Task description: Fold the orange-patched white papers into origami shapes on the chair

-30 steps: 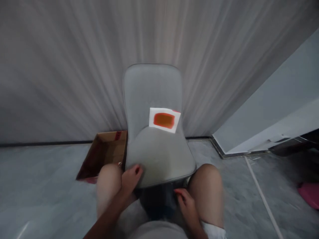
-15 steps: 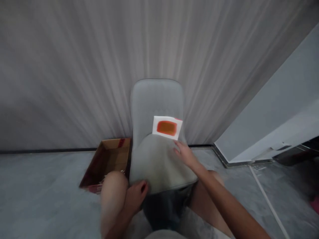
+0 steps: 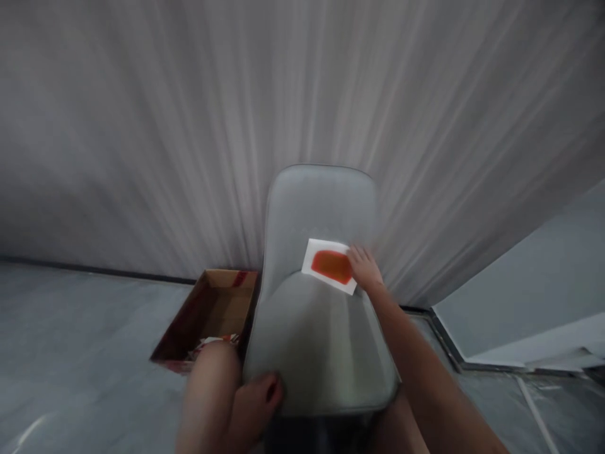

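A white card or sheet (image 3: 308, 261) with a blurred orange-red patch rests where the seat and backrest of a grey chair (image 3: 307, 353) meet. My right hand (image 3: 365, 267) is at the card's right edge, its fingers stretched out and overlapping that edge. Whether the thumb is behind the card cannot be made out. Low beside my left knee, at the seat's front left corner, my left hand (image 3: 258, 403) is curled closed. Blur and shadow hide what, if anything, lies inside it.
An open cardboard box (image 3: 222, 309) stands on the floor left of the chair, with scraps of red and white paper (image 3: 215, 343) inside. Behind the chair hangs a grey pleated curtain (image 3: 189, 126). A pale panel (image 3: 529, 290) slants along the right.
My right hand has moved up from the seat to the card's right edge. The view has shifted, so chair and card appear lower and further right. My left hand stays curled near the knee.
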A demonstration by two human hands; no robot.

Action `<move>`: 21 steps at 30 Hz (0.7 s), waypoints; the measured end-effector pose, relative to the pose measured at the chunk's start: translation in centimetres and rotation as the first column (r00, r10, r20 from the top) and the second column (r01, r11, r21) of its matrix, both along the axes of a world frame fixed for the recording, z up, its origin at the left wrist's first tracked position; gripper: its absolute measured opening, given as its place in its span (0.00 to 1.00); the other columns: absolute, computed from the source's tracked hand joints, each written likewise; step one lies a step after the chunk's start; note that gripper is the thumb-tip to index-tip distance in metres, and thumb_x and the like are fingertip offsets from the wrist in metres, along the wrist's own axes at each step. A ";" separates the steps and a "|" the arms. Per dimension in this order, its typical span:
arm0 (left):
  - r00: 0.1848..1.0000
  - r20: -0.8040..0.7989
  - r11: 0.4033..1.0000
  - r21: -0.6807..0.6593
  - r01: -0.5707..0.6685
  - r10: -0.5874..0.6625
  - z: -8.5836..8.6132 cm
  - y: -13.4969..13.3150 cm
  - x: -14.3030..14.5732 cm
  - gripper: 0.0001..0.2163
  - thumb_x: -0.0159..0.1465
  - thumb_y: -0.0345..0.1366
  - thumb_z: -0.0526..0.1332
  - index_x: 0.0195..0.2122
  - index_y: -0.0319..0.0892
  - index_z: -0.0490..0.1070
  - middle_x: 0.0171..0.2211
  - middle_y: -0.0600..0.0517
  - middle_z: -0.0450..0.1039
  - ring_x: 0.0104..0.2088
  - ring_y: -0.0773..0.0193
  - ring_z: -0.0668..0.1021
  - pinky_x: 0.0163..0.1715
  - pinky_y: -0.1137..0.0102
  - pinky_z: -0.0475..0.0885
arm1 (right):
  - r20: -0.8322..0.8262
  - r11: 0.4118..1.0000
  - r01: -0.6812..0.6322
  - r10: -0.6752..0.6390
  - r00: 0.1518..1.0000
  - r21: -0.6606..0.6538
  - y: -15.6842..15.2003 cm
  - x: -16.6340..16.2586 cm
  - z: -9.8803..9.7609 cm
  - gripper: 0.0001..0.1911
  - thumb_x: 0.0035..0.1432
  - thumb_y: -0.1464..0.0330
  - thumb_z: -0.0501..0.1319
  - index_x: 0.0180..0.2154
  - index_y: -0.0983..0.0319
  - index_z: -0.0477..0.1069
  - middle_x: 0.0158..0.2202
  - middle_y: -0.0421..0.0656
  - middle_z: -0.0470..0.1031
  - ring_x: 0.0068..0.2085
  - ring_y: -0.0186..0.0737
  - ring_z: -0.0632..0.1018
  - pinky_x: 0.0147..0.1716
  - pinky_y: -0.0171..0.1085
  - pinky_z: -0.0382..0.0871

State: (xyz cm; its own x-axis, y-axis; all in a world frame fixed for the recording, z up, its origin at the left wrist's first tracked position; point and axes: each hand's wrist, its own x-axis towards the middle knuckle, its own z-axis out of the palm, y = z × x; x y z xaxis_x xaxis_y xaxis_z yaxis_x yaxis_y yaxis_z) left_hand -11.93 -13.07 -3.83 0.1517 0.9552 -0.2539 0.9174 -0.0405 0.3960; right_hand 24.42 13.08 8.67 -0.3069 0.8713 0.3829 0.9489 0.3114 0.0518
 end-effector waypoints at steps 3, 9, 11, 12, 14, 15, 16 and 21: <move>1.000 -0.013 1.000 0.022 -0.006 0.006 -0.4 0.1 0.0 0.14 0.75 0.39 0.51 0.37 0.47 0.75 0.38 0.54 0.82 0.40 0.64 0.82 0.38 0.70 0.64 | 0.132 0.990 -0.030 0.011 0.991 0.137 0.0 0.8 -1.7 0.24 0.68 0.76 0.52 0.63 0.69 0.72 0.66 0.58 0.71 0.69 0.57 0.69 0.70 0.55 0.58; 0.998 -0.060 0.999 0.033 -0.002 0.004 -0.8 0.2 0.0 0.14 0.75 0.39 0.52 0.37 0.48 0.76 0.38 0.54 0.82 0.40 0.63 0.82 0.38 0.69 0.64 | 0.149 0.977 -0.020 -0.012 0.989 0.211 0.5 0.9 -2.6 0.26 0.70 0.76 0.51 0.66 0.72 0.67 0.64 0.62 0.72 0.67 0.58 0.71 0.70 0.56 0.58; 0.999 -0.051 1.000 0.021 0.001 0.000 -0.9 0.2 0.0 0.14 0.75 0.39 0.51 0.37 0.48 0.76 0.38 0.54 0.82 0.40 0.63 0.82 0.38 0.70 0.64 | 0.139 0.976 -0.021 -0.010 0.990 0.215 0.8 0.9 -2.9 0.25 0.69 0.76 0.52 0.65 0.75 0.69 0.64 0.63 0.72 0.68 0.59 0.70 0.70 0.57 0.59; 0.999 -0.052 1.000 0.015 -0.003 0.004 -1.0 0.2 -0.1 0.14 0.75 0.40 0.52 0.37 0.48 0.76 0.38 0.54 0.82 0.40 0.63 0.82 0.37 0.70 0.64 | 0.150 0.976 -0.045 0.012 0.989 0.213 0.9 0.9 -3.0 0.24 0.69 0.77 0.53 0.63 0.75 0.71 0.64 0.64 0.72 0.68 0.59 0.70 0.70 0.58 0.59; 0.998 -0.065 1.000 0.011 -0.011 0.011 -0.9 0.3 -0.1 0.14 0.75 0.40 0.52 0.37 0.48 0.77 0.38 0.54 0.83 0.40 0.63 0.82 0.37 0.70 0.63 | 0.177 0.972 -0.099 0.062 0.982 0.212 0.9 1.1 -3.2 0.22 0.69 0.77 0.53 0.59 0.75 0.74 0.63 0.64 0.73 0.68 0.58 0.70 0.71 0.58 0.59; 0.997 -0.075 1.000 0.011 -0.014 0.015 -0.8 0.3 -0.1 0.14 0.75 0.40 0.53 0.37 0.48 0.77 0.38 0.53 0.83 0.39 0.63 0.82 0.36 0.70 0.63 | 0.180 0.971 -0.119 0.082 0.980 0.209 0.9 1.2 -3.2 0.21 0.69 0.78 0.53 0.58 0.74 0.75 0.63 0.63 0.73 0.68 0.58 0.70 0.71 0.59 0.59; 0.996 -0.088 1.000 0.012 -0.018 0.019 -0.7 0.3 0.0 0.13 0.74 0.40 0.53 0.37 0.48 0.77 0.37 0.53 0.83 0.39 0.63 0.82 0.36 0.70 0.63 | 0.172 0.970 -0.133 0.099 0.980 0.204 0.9 1.4 -3.2 0.21 0.69 0.78 0.53 0.58 0.73 0.76 0.63 0.63 0.74 0.67 0.57 0.71 0.71 0.59 0.60; 0.985 -0.172 0.999 0.038 -0.017 0.023 0.3 0.4 0.6 0.14 0.75 0.40 0.53 0.38 0.46 0.77 0.39 0.52 0.83 0.39 0.60 0.84 0.33 0.69 0.60 | 0.100 0.977 -0.104 0.086 0.991 0.189 0.9 2.1 -2.9 0.23 0.70 0.78 0.53 0.62 0.72 0.72 0.65 0.63 0.71 0.68 0.57 0.70 0.70 0.61 0.61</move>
